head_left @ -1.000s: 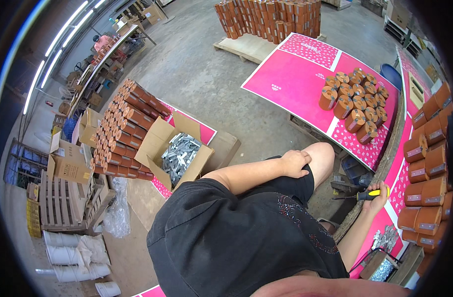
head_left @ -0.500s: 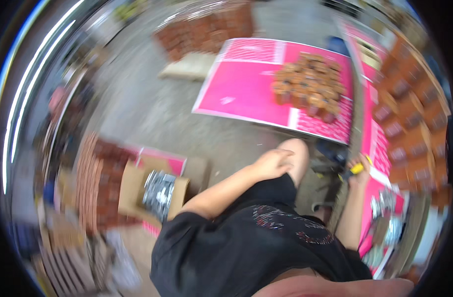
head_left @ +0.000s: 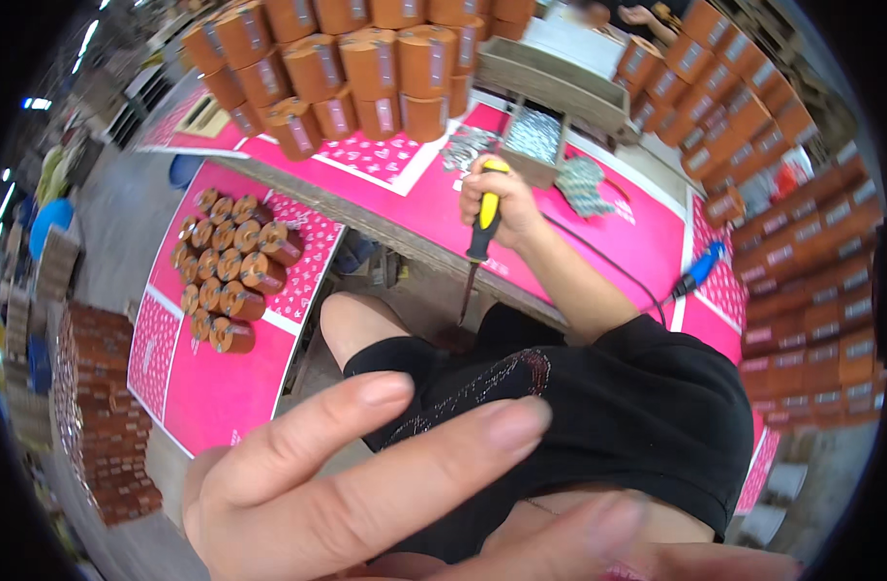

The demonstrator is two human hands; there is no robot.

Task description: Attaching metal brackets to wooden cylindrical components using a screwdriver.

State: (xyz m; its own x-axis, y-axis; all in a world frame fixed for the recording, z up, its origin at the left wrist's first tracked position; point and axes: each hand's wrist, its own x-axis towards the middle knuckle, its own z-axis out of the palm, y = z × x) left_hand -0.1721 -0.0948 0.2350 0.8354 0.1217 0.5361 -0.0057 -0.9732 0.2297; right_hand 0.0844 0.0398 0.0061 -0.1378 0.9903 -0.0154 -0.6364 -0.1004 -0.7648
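Observation:
My right hand (head_left: 506,198) is closed around a screwdriver with a yellow and black handle (head_left: 484,218), its shaft pointing down past the edge of the pink-covered table (head_left: 608,223). My left hand (head_left: 366,484) is raised very close to the camera with its fingers stretched and apart, holding nothing; it fills the lower part of the view. Below the table edge I see my bare knee (head_left: 351,324) and my black clothes (head_left: 608,407).
Stacked orange-brown cylinders (head_left: 366,68) stand on the table's far side, more of them line the right (head_left: 802,242). A wooden tray with metal parts (head_left: 535,131) and a blue-handled corded tool (head_left: 700,271) lie on the table. A low pink board (head_left: 221,387) carries several cylinders (head_left: 230,271).
The view has swung from the floor to the table. My left hand left my knee and rose up to the camera. My right hand still holds the screwdriver, now at the table edge.

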